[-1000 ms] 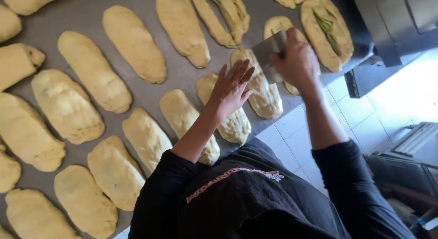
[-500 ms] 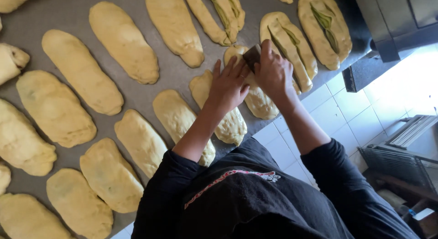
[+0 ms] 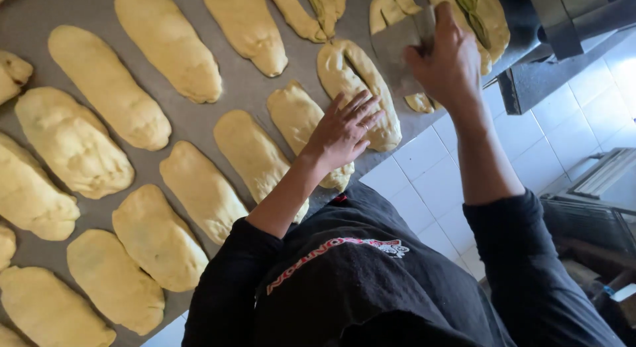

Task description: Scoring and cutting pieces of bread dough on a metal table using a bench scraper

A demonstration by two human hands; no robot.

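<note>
**Steel scraper lifted off the dough, left hand pressing flat**

Steel scraper sits in my right hand, which has moved up and away toward the far edge of the grey worktop; half a second ago that hand was down beside my left hand, blade at the dough piece. The cut on that piece appears finished, since the blade now hovers over the next piece beyond. My right fingers are closed tight round the scraper's top edge, blade pointing down. My left hand has stayed put: open, fingers spread, palm down, resting on the near end of the long dough piece without gripping it. Rows of similar yellow dough ovals cover the worktop to the left; folded pieces with green filling lie at the far right.
</note>
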